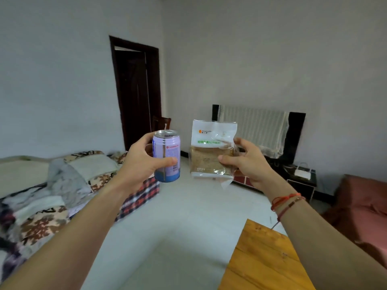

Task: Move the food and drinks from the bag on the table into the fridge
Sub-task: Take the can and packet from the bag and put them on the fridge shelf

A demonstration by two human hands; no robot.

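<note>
My left hand (142,162) wraps the upright can (167,151); my right hand (249,162) pinches the food packet (209,155) by 1 edge. I think that slick wrapper could slip and drop to the floor (188,206). No fridge in view.

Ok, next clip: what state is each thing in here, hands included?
can: upright, held in the air.
bread packet: upright, top looks sealed.
left hand: grips the can.
right hand: holds the bread packet.
door: open.
television: mostly covered by a cloth.
</note>
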